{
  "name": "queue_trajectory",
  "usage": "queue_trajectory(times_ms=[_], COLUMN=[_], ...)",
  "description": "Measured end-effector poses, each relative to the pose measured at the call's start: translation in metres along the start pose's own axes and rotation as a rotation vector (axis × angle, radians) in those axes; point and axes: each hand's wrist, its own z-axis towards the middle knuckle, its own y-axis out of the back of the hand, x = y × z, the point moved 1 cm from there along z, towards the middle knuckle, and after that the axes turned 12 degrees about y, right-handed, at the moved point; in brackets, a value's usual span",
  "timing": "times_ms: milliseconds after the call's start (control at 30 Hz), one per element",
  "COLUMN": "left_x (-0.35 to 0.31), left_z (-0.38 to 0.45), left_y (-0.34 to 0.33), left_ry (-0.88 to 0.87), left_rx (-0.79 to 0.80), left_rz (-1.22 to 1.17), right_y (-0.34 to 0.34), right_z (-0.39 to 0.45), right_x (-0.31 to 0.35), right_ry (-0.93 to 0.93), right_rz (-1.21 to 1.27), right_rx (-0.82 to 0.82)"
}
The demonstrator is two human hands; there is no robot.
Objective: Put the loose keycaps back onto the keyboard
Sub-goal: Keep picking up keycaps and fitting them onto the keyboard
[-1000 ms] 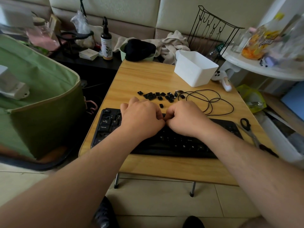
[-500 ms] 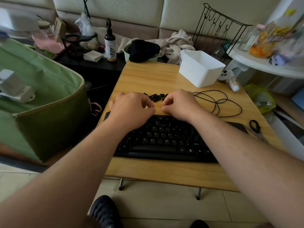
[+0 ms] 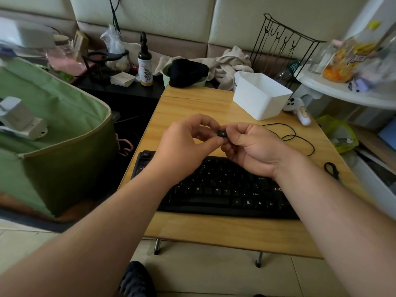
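Keycap [image 3: 222, 133], small, black and square with a pale legend, sits raised above the table, pinched between the two hands over the far edge of the keyboard [image 3: 222, 189]. The left hand [image 3: 184, 146] curls its thumb and fingers toward the cap from the left, and the right hand [image 3: 252, 146] grips it with thumb and forefinger, the other fingers folded under.

The black plastic keyboard lies across the near half of a small wooden table [image 3: 214, 234], its front close to the near edge, its right end hidden under the right forearm. Bare wood lies between the hands and a white plastic tub [image 3: 261, 97] at the far right. A thin black cable [image 3: 293, 136] loops just right of the hands. The table's left edge drops beside a green fabric bag [image 3: 64, 129].

Half a second ago both hands rested low at the keyboard's far edge among loose caps; now they are lifted together with one cap held, and the other loose caps are hidden behind them.
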Motion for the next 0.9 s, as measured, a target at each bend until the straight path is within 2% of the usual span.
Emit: queue_trajectory(times_ms=[133, 367, 533, 633, 767, 900], left_x=[-0.002, -0.004, -0.014, -0.015, -0.008, -0.001], left_z=[-0.004, -0.009, -0.009, -0.005, -0.001, -0.002], left_y=[0.000, -0.002, 0.009, 0.025, 0.042, 0.052], left_ry=[0.006, -0.008, 0.006, 0.028, 0.068, 0.094], left_rx=[0.006, -0.014, 0.080, 0.123, 0.069, 0.071], left_rz=[-0.061, -0.032, -0.076, -0.132, -0.075, -0.043], right_y=[0.000, 0.002, -0.005, -0.016, -0.035, -0.048], right_z=[-0.005, -0.011, -0.010, -0.003, 0.001, -0.004], right_x=[0.005, 0.009, 0.022, 0.031, 0.035, 0.040], right_ry=[0.008, 0.026, 0.044, 0.151, 0.428, 0.529], right_rz=[-0.008, -0.051, -0.137, -0.389, -0.987, -1.280], right_rx=[0.033, 0.038, 0.053, 0.071, 0.128, 0.190])
